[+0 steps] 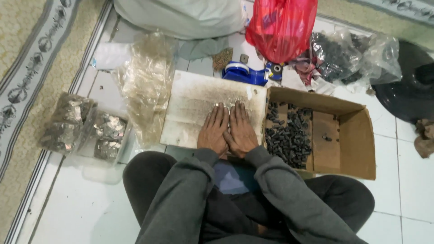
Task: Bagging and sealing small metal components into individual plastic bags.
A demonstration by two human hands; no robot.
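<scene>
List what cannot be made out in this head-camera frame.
- Both palms: left hand and right hand lie flat, side by side, on the worn white board, hiding anything beneath.
- Small dark pieces in the brown cardboard box: too small to identify.
- Red plastic bag: cut off by the top edge, contents unseen.
- Clear bags of silvery bits: blurred by wrinkled plastic.

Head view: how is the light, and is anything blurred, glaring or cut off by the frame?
Head view: soft, even indoor light with faint shadows; mild sheen on the clear plastic bags and red bag; both hands, left and right, are reasonably sharp on the worn white board; small dark parts in the cardboard box blur together; the red bag is cropped at the top.
</scene>
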